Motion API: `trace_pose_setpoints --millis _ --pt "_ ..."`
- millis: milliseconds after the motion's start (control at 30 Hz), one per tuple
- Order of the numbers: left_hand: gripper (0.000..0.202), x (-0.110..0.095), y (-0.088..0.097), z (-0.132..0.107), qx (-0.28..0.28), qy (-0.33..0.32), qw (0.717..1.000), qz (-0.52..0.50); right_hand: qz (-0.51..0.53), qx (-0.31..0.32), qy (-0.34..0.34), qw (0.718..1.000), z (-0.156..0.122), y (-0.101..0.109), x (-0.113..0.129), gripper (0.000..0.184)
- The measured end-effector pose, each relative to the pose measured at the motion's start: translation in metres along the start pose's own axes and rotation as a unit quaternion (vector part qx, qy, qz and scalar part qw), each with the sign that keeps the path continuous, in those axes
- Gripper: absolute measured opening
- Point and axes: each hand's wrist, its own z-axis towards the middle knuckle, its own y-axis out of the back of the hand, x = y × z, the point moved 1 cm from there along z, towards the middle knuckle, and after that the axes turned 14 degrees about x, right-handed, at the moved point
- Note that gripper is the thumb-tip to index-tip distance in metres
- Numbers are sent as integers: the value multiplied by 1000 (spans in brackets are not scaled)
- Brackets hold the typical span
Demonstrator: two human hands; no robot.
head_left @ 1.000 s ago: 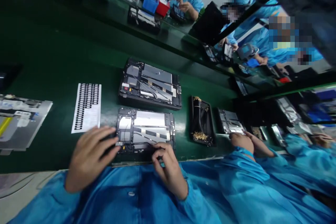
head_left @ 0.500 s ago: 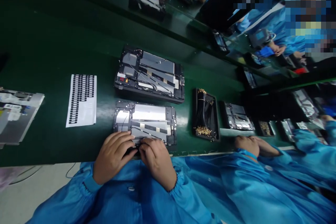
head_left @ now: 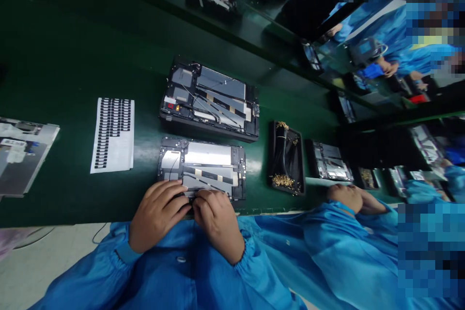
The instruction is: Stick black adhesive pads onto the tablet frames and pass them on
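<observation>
An opened tablet (head_left: 208, 153) lies near the table's front edge, its silver battery plates, dark flat cables and small boards exposed. Both of my hands work at its near edge. My left hand (head_left: 158, 213) rests over the lower left corner, fingers curled, thumb and fingertips together at the edge. Beside it, my right hand (head_left: 220, 223) is closed in a pinch at the same spot. Whatever lies between the fingertips is small, dark and mostly covered. Just behind, further opened tablets (head_left: 221, 81) sit in what looks like a stack.
To the left lies a white sheet of black stickers (head_left: 119, 155), with a silver panel (head_left: 22, 174) beyond. A black tray (head_left: 303, 181) of cables with gold ends stands to the right. A co-worker's hands (head_left: 347, 198) are farther right, near another opened tablet (head_left: 330, 160).
The view has shifted slightly, so background things sit a little differently. My hands stay at the tablet's near edge, with hardly any visible finger movement.
</observation>
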Motion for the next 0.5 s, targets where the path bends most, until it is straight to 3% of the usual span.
trace_pose_setpoints --millis 167,367,500 --pt "13 1 0 -1 -1 -20 1000 12 7 -8 6 1000 -1 -1 -2 13" --pt "10 -3 1 2 -11 -23 999 23 168 -57 1 984 -15 1 -13 19" --pt "5 -8 2 8 -15 -7 999 29 163 -62 -11 985 -18 -1 -16 18"
